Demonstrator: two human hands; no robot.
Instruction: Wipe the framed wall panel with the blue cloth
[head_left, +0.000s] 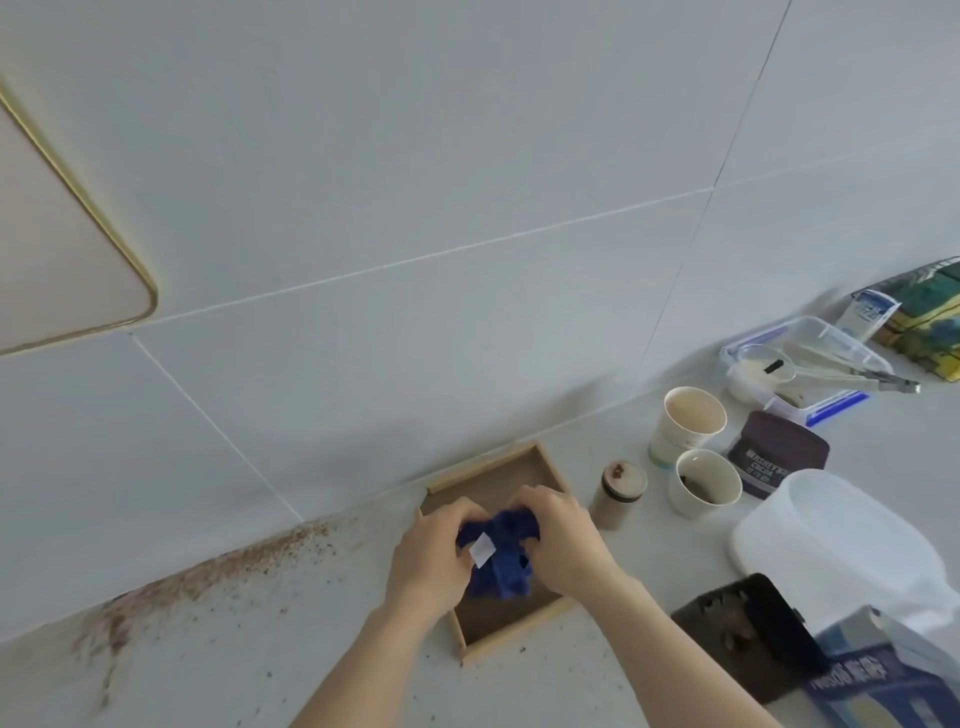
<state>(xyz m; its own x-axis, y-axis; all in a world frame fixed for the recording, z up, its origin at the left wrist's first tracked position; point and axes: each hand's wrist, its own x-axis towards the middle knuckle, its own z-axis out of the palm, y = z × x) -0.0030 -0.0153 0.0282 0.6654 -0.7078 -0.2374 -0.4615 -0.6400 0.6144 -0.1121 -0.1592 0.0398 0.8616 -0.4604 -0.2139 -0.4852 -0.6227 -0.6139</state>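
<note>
The blue cloth (501, 558) is bunched up with a white label showing, held between both hands above a shallow wooden tray (540, 465). My left hand (428, 553) grips its left side and my right hand (563, 540) grips its right side. The framed wall panel (57, 249), beige with a thin gold rim and rounded corner, hangs on the grey tiled wall at the far left, well away from the hands.
Brown powder (208, 577) is spilled along the counter's back edge at left. Right of the tray stand a small jar (618, 493), two paper cups (685, 431), a dark tub (776, 452), a clear lidded box (800, 364), a white container (841, 540) and a blue box (883, 680).
</note>
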